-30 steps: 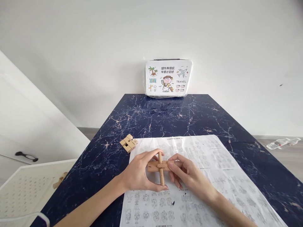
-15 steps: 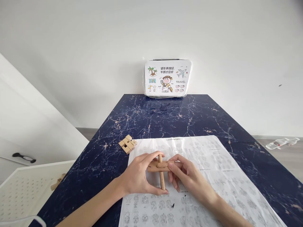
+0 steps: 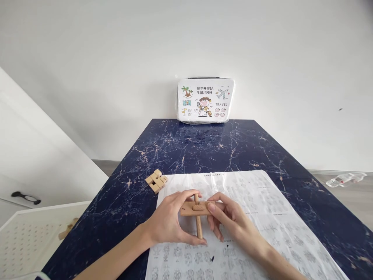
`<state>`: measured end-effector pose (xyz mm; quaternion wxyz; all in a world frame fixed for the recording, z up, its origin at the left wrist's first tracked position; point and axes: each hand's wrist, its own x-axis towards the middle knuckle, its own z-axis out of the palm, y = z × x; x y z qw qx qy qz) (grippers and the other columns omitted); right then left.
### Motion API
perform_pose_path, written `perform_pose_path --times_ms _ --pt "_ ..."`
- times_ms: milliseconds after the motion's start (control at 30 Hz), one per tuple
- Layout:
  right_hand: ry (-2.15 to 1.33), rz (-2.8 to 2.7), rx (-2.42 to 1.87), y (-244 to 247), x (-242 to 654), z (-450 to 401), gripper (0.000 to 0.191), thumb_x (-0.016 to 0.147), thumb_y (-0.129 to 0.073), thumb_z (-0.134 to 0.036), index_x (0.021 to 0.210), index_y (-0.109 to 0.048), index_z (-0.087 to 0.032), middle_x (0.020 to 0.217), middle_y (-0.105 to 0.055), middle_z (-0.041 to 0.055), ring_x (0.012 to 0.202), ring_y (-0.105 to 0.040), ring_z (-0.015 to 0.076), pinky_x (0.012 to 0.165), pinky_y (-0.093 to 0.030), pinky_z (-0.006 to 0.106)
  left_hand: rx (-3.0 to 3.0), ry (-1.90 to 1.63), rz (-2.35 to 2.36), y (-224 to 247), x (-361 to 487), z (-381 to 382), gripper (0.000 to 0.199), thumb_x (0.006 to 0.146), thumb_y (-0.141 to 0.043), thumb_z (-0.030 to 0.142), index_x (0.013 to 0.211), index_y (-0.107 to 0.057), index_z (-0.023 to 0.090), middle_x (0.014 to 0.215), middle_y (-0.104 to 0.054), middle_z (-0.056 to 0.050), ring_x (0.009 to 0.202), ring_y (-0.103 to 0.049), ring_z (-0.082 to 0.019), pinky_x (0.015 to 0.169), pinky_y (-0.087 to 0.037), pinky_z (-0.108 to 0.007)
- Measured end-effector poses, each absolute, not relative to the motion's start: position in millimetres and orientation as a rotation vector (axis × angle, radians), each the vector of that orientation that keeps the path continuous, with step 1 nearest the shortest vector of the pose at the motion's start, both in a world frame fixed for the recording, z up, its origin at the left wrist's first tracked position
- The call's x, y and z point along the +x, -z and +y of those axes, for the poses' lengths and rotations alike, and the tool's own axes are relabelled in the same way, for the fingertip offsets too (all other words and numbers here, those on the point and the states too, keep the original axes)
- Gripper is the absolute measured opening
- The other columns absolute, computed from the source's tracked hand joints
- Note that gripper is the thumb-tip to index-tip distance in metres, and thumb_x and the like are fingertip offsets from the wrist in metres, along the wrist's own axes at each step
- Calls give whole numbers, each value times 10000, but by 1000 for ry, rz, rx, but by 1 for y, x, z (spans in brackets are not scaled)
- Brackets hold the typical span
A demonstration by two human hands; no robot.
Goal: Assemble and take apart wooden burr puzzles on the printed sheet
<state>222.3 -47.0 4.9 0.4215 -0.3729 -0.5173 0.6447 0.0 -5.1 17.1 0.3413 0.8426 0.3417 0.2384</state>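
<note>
A flat wooden bar (image 3: 188, 210) crosses a round wooden dowel (image 3: 199, 227) above a printed sheet, forming a cross. A small wooden insert with a rounded end (image 3: 198, 208) sits at the middle of the bar. My left hand (image 3: 166, 219) is closed on the dowel, index finger at its far end and thumb at its near end. With thumb and fingers, my right hand (image 3: 230, 216) pinches the right end of the bar, hiding that end. To the left, an assembled block of pale wooden pieces (image 3: 156, 181) overlaps the sheet's corner.
The printed sheet (image 3: 253, 233) with puzzle drawings lies on a blue marbled table (image 3: 204, 149). A white cartoon case (image 3: 205, 101) stands against the wall. At left, a white perforated basket (image 3: 26, 237) holds wooden pieces (image 3: 68, 229). A clear plastic bottle (image 3: 339, 179) lies on the floor at right.
Seen from above, the insert in the bar now shows a shorter outline, no longer reaching toward my right thumb. Both hands keep their grip. The camera view has shifted slightly.
</note>
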Motion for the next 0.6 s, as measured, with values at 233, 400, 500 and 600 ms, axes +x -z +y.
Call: perform_pose_path --times_ms 233,400,500,600 --pt "-1620 -1183 -828 -10 228 -49 325 1039 -570 -543 1035 -554 -218 642 -608 -33 465 -505 100 475 -405 238 2076 -683 911 -16 0 -5 910 560 -966 521 1294 -479 294 1274 -686 -74 1148 -694 -342 1019 -538 -541" --pt "-1294 -1107 -1063 -10 236 -41 357 1028 -564 -579 998 -572 -223 695 -591 -21 523 -481 111 540 -415 266 2053 -673 922 -17 0 -6 960 563 -968 525 1343 -471 265 1329 -677 -127 1189 -682 -367 1037 -535 -554" --pt "-1078 -1213 -1308 -4 240 -34 416 1021 -527 -629 945 -574 -223 717 -603 7 600 -524 152 591 -425 296 2070 -663 927 -16 -1 -6 948 575 -966 506 1348 -476 257 1371 -654 -144 1226 -664 -372 1069 -517 -559" --pt "-928 -1372 -1484 4 242 -30 441 1033 -481 -634 896 -575 -225 701 -612 18 602 -529 170 604 -409 313 2084 -649 931 -16 -2 -5 949 582 -959 509 1354 -470 256 1361 -653 -143 1207 -667 -368 1053 -524 -553"
